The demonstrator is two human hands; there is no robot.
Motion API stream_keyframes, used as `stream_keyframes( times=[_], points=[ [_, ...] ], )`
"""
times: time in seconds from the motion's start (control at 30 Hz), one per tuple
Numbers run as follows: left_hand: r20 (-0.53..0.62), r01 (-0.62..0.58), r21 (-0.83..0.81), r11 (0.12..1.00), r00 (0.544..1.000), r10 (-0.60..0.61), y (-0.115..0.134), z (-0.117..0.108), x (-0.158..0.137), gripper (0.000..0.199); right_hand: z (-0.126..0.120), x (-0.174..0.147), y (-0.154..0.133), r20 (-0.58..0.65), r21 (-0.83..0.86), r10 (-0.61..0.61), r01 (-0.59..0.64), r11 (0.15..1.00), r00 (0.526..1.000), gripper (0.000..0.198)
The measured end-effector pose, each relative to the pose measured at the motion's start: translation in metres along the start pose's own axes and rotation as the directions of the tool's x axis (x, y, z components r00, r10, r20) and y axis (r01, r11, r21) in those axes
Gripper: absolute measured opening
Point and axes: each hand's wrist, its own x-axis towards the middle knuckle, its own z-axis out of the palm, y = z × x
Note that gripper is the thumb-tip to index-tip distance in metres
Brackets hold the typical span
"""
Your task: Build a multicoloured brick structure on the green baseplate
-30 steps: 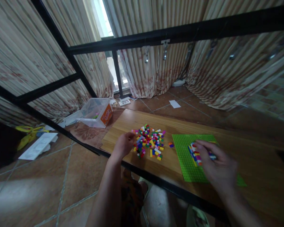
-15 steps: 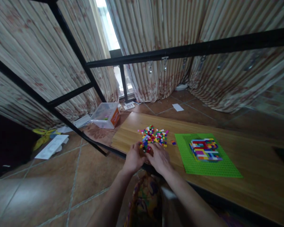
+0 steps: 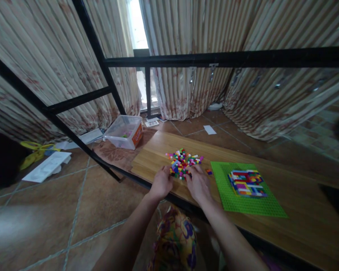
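Observation:
A pile of small multicoloured toy bricks (image 3: 183, 160) lies loose on a wooden bench top. At its near left edge is my left hand (image 3: 162, 182), open, its loosely bent fingers touching the outer bricks. My right hand (image 3: 198, 183) rests against the right side of the pile, thumb and fingers apart, also open. Whether a single small brick sits at either set of fingertips is too fine to make out. Right of the hands, a green baseplate (image 3: 222, 192) carries a low structure of stacked bricks (image 3: 247, 183) in many colours.
A few stray bricks (image 3: 208, 172) lie between pile and baseplate. Beyond the bench's left end stands a clear plastic box (image 3: 120, 131) with some pieces inside. Black metal bars (image 3: 186, 60) cross behind the bench. A dark object (image 3: 335, 199) lies at the far right.
My hands have moved apart, uncovering more bricks between them at the pile's near edge. The camera view has tilted slightly; the baseplate and its structure look unchanged.

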Motion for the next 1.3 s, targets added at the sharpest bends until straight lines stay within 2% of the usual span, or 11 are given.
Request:
stream_keyframes(
  times=[0.2,0.4,0.63,0.73,0.87,0.93,1.1,1.2,1.3],
  points=[
    [-0.096,0.004,-0.077,0.997,0.995,-0.011,-0.009,0.003,0.001,0.048,-0.001,0.005,0.0,0.02,0.035,-0.028,0.028,0.999,0.999,0.02],
    [-0.231,0.041,-0.133,0.99,0.97,-0.071,-0.011,0.007,0.01,0.031,-0.019,0.004,0.014,0.066,0.003,-0.011,0.011,1.0,0.998,0.013],
    [-0.328,0.174,-0.033,0.984,0.928,-0.175,-0.012,0.012,0.032,0.034,-0.008,-0.004,0.005,0.106,-0.042,-0.044,0.048,0.998,0.993,0.014],
    [-0.33,0.235,0.02,0.972,0.919,-0.215,-0.011,0.012,0.036,0.032,-0.008,-0.005,-0.004,0.1,-0.051,-0.001,0.006,0.999,0.995,0.015],
    [-0.334,0.237,0.024,0.971,0.918,-0.216,-0.008,0.01,0.034,0.03,-0.016,-0.005,-0.016,0.092,-0.115,0.054,-0.043,0.992,0.994,0.023],
    [-0.354,0.231,0.02,0.973,0.912,-0.209,-0.009,0.009,0.036,0.032,-0.016,-0.001,-0.019,0.09,-0.145,0.089,-0.075,0.987,0.992,0.02],
    [-0.32,0.231,0.197,0.953,0.934,-0.16,-0.013,0.008,0.045,0.038,-0.011,0.012,-0.016,0.124,-0.168,0.125,-0.103,0.98,0.984,0.02],
    [-0.258,0.275,0.266,0.924,0.944,-0.206,-0.008,0.004,0.047,0.047,-0.015,0.015,-0.016,0.155,-0.137,0.126,-0.105,0.985,0.98,0.021],
    [-0.25,0.357,0.296,0.886,0.924,-0.288,0.003,-0.002,0.049,0.048,-0.028,0.014,-0.016,0.106,-0.072,0.109,-0.102,0.992,0.988,0.022]
  ],
)
